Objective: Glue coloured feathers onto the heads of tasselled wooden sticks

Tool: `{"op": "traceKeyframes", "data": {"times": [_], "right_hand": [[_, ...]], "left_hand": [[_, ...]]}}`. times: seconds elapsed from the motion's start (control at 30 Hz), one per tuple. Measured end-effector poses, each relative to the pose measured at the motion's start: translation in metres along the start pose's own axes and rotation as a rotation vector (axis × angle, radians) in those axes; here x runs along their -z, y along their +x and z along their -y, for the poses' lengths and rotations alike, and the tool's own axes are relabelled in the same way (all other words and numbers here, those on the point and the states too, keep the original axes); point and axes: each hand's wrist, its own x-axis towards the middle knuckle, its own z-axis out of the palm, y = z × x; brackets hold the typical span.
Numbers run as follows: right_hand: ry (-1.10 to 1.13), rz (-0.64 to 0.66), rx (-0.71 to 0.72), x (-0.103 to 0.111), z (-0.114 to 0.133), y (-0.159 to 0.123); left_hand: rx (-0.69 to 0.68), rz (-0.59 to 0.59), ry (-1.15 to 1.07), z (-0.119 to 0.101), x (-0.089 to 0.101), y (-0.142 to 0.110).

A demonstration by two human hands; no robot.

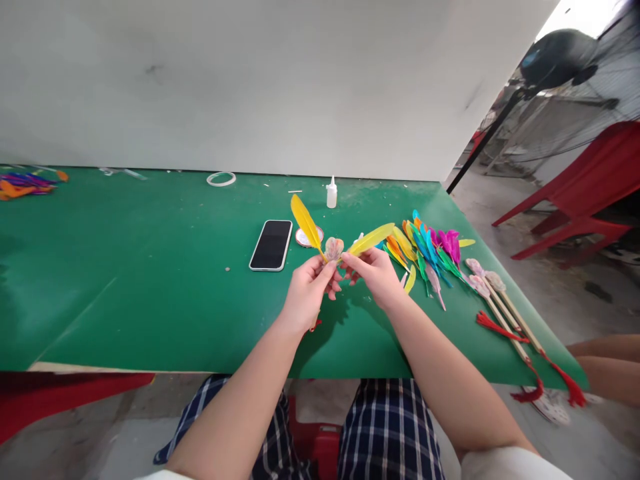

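Note:
My left hand (311,283) is closed on a tasselled stick with a pale pink, marbled rounded head (334,249). A yellow feather (306,221) stands up beside that head on the left. Most of the stick is hidden by my hand; a bit of red tassel (315,325) shows below it. My right hand (374,272) pinches a second yellow feather (374,237) near its quill end, right against the head. The feather's tip points up and to the right. Both hands are above the green table (170,313), with their fingertips close together.
A phone (271,245), a round tin (309,237) and a small white dropper bottle (331,193) stand beyond my hands. Coloured feathers (425,247) lie to the right, near several tasselled sticks (505,313). A tape roll (221,179) lies by the grey wall (240,87).

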Motion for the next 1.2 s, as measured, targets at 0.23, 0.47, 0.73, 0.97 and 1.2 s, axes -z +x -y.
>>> {"op": "traceKeyframes", "data": {"times": [0.23, 0.47, 0.73, 0.97, 1.2], "right_hand": [[-0.005, -0.023, 0.037, 0.0, -0.002, 0.001], [-0.006, -0.066, 0.062, 0.003, -0.001, 0.002], [-0.023, -0.038, 0.06, 0.002, -0.002, 0.002], [-0.027, -0.012, 0.056, -0.001, -0.002, 0.001], [-0.007, -0.054, 0.107, 0.002, 0.0, 0.001]], "left_hand": [[0.043, 0.053, -0.005, -0.002, 0.001, 0.001], [0.08, 0.155, 0.078, -0.006, 0.007, 0.003], [0.094, 0.165, 0.135, -0.001, 0.004, 0.003], [0.07, 0.131, 0.092, 0.006, -0.001, 0.002], [0.082, 0.292, 0.161, -0.001, 0.009, 0.0]]}}
